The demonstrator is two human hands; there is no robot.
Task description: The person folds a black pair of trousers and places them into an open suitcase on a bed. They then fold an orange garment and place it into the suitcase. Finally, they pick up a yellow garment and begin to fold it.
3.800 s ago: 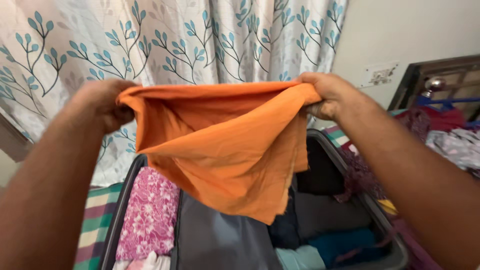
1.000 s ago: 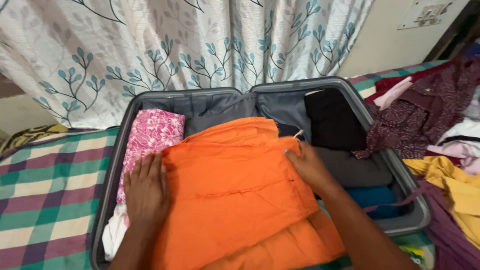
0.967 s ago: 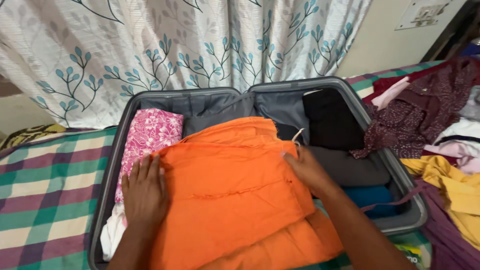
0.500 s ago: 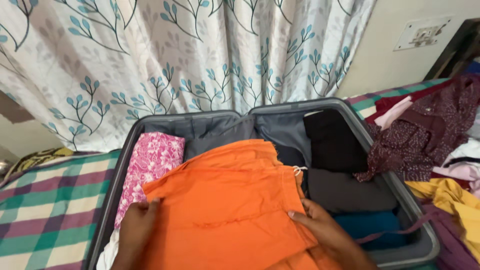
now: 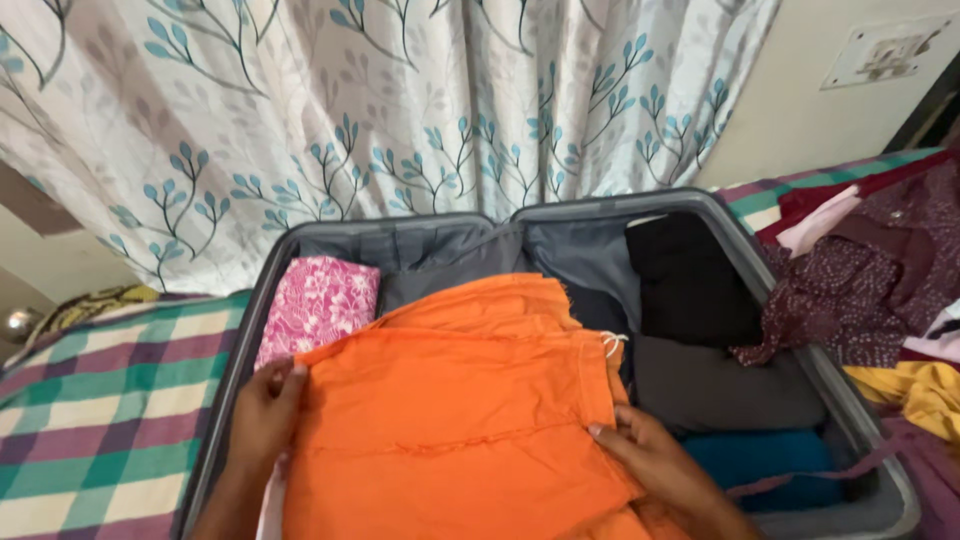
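While both hands grip the orange garment | left hand clamped at 9 o'clock edge | right hand pinching 4 o'clock edge | over open grey suitcase

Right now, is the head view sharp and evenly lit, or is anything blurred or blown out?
Head view: soft, even indoor light with no glare; the orange garment and both hands, left and right, read clearly; slight softness at the frame edges, and the suitcase interior is dim.
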